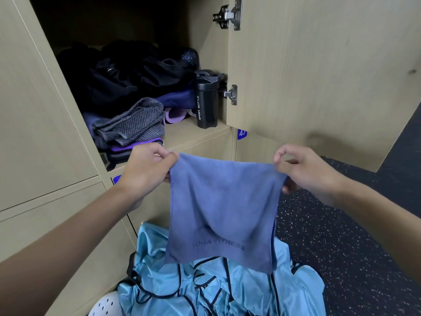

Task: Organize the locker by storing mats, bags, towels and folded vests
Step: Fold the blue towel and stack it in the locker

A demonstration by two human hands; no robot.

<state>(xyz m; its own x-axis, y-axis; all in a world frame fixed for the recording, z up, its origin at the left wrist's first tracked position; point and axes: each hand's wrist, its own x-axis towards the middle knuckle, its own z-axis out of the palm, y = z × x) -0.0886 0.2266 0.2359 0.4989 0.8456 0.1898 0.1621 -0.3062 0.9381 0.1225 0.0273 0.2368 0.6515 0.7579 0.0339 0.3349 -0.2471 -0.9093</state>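
A blue towel point(222, 210) printed "YOGA FITNESS" hangs folded in front of me, below the open locker point(189, 133). My left hand point(145, 169) pinches its upper left corner and my right hand point(305, 169) pinches its upper right corner. A heap of light blue vests point(227, 290) with black trim lies on the floor under the towel. Inside the locker a grey striped towel point(134, 124) sits on folded purple and grey cloths point(134, 147), with black bags point(118, 74) behind and a rolled purple mat point(175, 115) to the right.
A black sport bottle point(206, 106) stands at the locker's right front corner beside the open door point(319, 69) and its hinges. Closed locker doors lie left and below. Dark speckled floor point(341, 247) spreads to the right. A white perforated shoe point(104, 306) shows at the bottom.
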